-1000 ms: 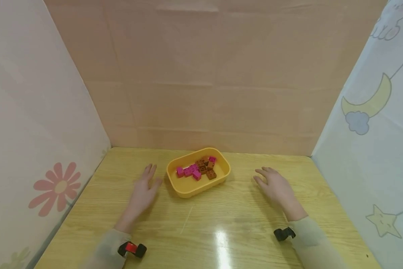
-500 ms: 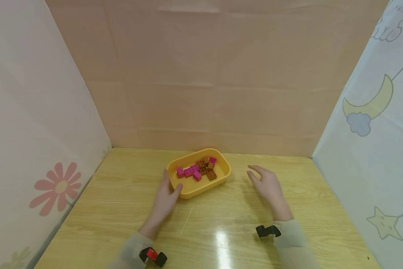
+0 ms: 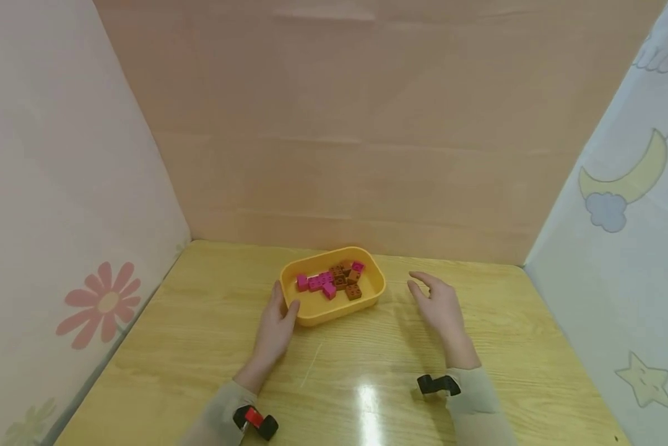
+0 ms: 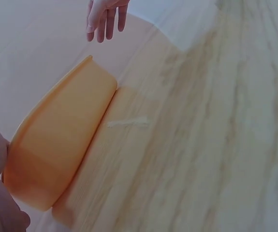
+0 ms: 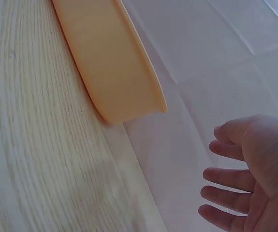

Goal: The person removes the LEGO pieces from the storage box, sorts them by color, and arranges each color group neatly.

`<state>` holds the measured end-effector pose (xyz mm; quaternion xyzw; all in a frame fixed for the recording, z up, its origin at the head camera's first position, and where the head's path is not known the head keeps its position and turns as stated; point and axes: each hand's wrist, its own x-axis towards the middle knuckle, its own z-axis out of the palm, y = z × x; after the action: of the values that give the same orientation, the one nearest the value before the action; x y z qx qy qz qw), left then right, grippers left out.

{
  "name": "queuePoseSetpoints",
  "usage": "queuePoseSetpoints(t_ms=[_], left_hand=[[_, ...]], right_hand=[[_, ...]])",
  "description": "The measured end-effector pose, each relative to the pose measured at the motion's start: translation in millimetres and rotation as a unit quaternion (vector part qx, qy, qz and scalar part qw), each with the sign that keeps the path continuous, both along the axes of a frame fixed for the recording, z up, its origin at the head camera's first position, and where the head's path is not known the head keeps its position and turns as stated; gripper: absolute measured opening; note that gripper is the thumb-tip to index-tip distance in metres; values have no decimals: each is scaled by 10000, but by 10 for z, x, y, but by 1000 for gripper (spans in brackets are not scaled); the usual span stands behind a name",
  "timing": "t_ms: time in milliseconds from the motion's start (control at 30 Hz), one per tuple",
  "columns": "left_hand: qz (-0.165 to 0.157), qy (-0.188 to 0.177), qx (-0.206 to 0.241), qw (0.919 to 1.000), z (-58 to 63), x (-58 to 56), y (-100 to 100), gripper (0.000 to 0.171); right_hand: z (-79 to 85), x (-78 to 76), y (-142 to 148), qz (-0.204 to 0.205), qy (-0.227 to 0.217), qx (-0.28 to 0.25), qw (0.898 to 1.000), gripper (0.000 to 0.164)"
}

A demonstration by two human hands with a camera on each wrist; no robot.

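Observation:
A yellow plastic tray (image 3: 334, 316) sits at the back middle of the table in the head view. Inside it lie several pink toy building bricks (image 3: 320, 282) and several brown toy building bricks (image 3: 353, 291). My left hand (image 3: 272, 328) grips the tray's left end, fingers along the outer left side and thumb at the near left corner. To the right of the tray, apart from it, is my right hand (image 3: 438, 306), holding nothing, its fingers loosely bent. In the right wrist view those relaxed fingers (image 5: 228, 179) show beside the tray's outer wall (image 5: 112, 63).
The wooden table (image 3: 211, 272) meets a tan back wall (image 3: 356, 155). Pale printed side panels stand left (image 3: 44, 186) and right (image 3: 634, 279). Each wrist wears a black strap with a small camera.
My left hand has moved right from beside the tray and taken hold of its left end. My right hand has shifted slightly left, nearer the tray. The tray and bricks stay in place.

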<state>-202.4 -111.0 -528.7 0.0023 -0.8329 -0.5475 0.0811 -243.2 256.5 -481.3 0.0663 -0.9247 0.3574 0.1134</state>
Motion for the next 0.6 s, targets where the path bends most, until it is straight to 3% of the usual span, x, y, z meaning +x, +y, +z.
queuePoseSetpoints(t_ms=[400, 600], left_hand=[[59, 280, 28, 9996, 2, -219, -182, 60], [-229, 115, -93, 9996, -3, -363, -294, 58]], right_hand=[[78, 14, -109, 317, 357, -278, 9985, 39], [56, 17, -284, 356, 413, -485, 9973, 35]])
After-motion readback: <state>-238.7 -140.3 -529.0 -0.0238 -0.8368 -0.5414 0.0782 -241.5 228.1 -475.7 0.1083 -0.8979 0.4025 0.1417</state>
